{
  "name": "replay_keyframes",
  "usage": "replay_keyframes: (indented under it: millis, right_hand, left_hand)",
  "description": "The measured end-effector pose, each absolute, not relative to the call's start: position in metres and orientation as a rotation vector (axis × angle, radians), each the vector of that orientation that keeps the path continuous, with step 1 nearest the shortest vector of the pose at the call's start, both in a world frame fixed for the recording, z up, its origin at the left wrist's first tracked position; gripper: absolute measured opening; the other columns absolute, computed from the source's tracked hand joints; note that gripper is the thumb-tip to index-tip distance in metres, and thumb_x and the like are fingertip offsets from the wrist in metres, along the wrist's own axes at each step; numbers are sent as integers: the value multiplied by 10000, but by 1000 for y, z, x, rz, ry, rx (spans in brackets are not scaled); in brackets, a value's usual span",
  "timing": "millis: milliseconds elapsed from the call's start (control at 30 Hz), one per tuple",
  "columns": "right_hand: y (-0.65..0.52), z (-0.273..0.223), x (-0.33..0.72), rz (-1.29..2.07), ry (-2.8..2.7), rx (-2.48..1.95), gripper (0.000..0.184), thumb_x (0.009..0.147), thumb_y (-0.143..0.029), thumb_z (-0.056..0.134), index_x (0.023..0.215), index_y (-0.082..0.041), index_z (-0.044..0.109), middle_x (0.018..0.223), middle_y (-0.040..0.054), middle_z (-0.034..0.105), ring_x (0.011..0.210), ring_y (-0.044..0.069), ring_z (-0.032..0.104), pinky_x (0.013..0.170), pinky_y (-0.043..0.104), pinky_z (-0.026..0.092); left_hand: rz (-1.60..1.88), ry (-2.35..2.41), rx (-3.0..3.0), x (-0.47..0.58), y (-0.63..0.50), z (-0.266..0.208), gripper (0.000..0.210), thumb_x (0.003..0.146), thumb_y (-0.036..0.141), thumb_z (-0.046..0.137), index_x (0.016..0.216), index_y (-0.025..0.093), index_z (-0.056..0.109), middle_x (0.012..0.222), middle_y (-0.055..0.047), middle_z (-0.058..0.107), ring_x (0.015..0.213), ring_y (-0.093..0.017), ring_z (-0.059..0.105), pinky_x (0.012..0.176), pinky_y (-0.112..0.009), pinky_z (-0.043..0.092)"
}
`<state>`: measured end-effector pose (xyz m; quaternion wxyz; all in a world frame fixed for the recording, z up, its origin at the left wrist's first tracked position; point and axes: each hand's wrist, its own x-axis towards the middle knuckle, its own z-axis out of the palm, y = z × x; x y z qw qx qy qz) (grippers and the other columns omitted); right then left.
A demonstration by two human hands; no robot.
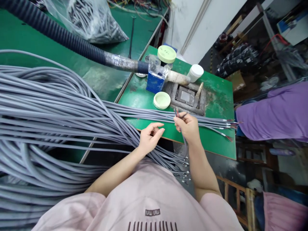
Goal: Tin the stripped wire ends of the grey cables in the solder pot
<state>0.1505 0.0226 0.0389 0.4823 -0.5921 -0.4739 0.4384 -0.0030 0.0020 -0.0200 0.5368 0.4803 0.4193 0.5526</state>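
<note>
My right hand point(187, 125) is closed on the end of a grey cable, and thin coloured wires point(177, 112) stick up from between its fingers. That cable hangs down beside my wrist. Left of it, my left hand point(151, 137) is open, thumb and fingers apart, with nothing in it. Many grey cables point(134, 112) run in a bundle across the green table behind both hands. Their stripped wire ends point(229, 138) lie at the table's right side. More cable ends point(184, 163) hang below the table edge, in front of my body.
A square pot point(187, 96) with a brush-like stick point(199, 91) stands behind my right hand. Around it are a shallow pale-green dish point(162, 100), a white jar point(196, 72) and a blue box point(154, 81) under a black hose point(79, 46). A person's purple sleeve point(274, 110) is at right.
</note>
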Motion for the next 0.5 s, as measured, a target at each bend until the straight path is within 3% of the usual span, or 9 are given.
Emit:
replay_keyframes:
  millis: [300,500]
  right_hand:
    - [107,40,163,801,-1598,-1602,112,683,-249,593,619,-166,553,487,-53,487,448,72,398,452,209,284]
    - [135,35,159,660,-1843,-1781,81,645,-209,546,597,-148,570,502,-31,518,509,103,464,513,231,301]
  left_hand:
    - [1328,1045,1655,-9,11,-40,173,825,262,599,956,196,692,573,20,566,534,-102,499,572,-229,420]
    - [1340,998,1836,-8,12,-43,179,838,247,579,975,191,681,578,13,578,537,-109,497,568,-233,409]
